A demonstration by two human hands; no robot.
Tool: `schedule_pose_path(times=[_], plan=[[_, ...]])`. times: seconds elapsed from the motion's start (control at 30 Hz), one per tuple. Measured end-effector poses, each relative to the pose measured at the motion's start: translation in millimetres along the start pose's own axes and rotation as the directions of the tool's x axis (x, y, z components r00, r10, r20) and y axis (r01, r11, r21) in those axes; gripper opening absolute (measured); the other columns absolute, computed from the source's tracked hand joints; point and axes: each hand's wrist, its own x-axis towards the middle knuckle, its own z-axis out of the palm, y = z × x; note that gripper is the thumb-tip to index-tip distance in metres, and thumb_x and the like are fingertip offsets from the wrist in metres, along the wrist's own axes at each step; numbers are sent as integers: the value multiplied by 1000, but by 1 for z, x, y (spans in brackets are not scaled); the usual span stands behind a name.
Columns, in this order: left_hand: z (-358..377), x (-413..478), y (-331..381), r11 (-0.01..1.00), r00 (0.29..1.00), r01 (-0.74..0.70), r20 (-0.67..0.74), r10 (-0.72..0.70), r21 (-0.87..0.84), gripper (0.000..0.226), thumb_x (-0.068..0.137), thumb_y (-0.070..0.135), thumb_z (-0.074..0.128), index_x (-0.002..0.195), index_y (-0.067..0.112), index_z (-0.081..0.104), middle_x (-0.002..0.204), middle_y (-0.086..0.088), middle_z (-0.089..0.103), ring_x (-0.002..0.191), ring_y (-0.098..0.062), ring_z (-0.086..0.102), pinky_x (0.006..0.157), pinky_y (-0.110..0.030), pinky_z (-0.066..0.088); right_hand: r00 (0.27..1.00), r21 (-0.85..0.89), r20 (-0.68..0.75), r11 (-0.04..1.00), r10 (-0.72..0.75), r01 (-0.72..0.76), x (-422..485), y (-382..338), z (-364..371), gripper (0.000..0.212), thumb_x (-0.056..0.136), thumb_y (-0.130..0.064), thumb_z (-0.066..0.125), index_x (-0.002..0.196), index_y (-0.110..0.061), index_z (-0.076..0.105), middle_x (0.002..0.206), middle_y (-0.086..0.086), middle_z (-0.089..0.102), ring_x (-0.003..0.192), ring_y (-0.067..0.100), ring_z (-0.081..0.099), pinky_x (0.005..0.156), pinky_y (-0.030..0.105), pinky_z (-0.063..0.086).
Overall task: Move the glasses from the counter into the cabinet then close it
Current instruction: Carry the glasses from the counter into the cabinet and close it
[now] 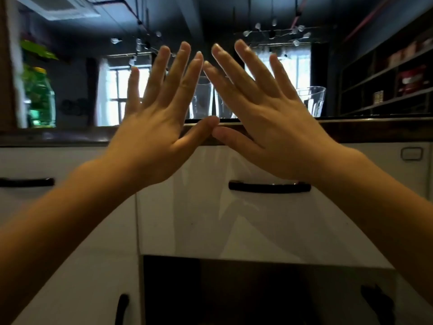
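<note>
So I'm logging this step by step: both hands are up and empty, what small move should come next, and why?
Probably reach the right hand forward to the glass on the counter and grip it. Both it and the left hand are spread open holding nothing, the glasses stand on the counter, and the cabinet below looks open.

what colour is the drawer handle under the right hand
Black handle on a white drawer front, head view.
</note>
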Motion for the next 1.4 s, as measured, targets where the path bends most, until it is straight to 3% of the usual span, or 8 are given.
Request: schedule_pose_path(times=[0.13,0.33,0.57,0.83,1.1,1.3,1.4], plan=[[8,38,-19,992,998,-65,15,67,-111,74,88,65,7,147,27,-17,158,4,-19,144,-16,-22,113,-41,-20,999,-24,47,1000,-8,9,37,25,-2,73,94,-60,16,151,-17,0,161,4,-1,148,27,-6,119,51,-3],[12,99,-59,981,988,29,157,2,-194,77,82,69,6,145,33,-19,154,11,-28,140,-7,-29,116,-41,-18,968,37,250,999,7,-16,106,69,16,78,91,-64,16,150,-20,-8,161,0,-9,147,22,-13,119,49,-6],[6,157,-93,980,929,125,366,-59,-158,80,77,72,0,143,34,-25,151,11,-34,138,-8,-34,117,-43,-16,887,149,459,979,56,-139,154,111,25,77,88,-67,13,148,-29,-16,158,-6,-22,145,15,-22,119,46,-12],[-39,240,-93,975,853,89,522,31,-204,77,77,74,-5,140,38,-28,151,8,-35,138,-12,-34,112,-42,-24,744,216,666,940,56,-263,202,152,-26,75,88,-67,11,146,-31,-21,156,-7,-27,143,14,-28,119,47,-11],[-76,281,-85,964,803,127,595,39,-235,77,77,77,-5,140,39,-29,150,10,-36,138,-10,-36,110,-37,-28,720,223,690,922,81,-317,226,193,-63,75,89,-66,13,147,-30,-17,155,-8,-25,143,14,-26,118,43,-13],[-65,281,-87,960,779,132,625,53,-245,79,75,77,-5,140,38,-29,150,11,-37,135,-9,-39,106,-34,-33,684,222,724,908,91,-355,215,193,-55,75,88,-67,13,143,-32,-22,152,-11,-30,142,12,-28,119,43,-12],[-48,282,-92,961,746,93,658,106,-260,82,73,76,-8,142,37,-28,149,10,-39,136,-11,-39,106,-35,-32,655,195,738,878,163,-438,202,195,-49,74,89,-66,17,142,-33,-24,151,-12,-31,142,11,-28,119,42,-12]])
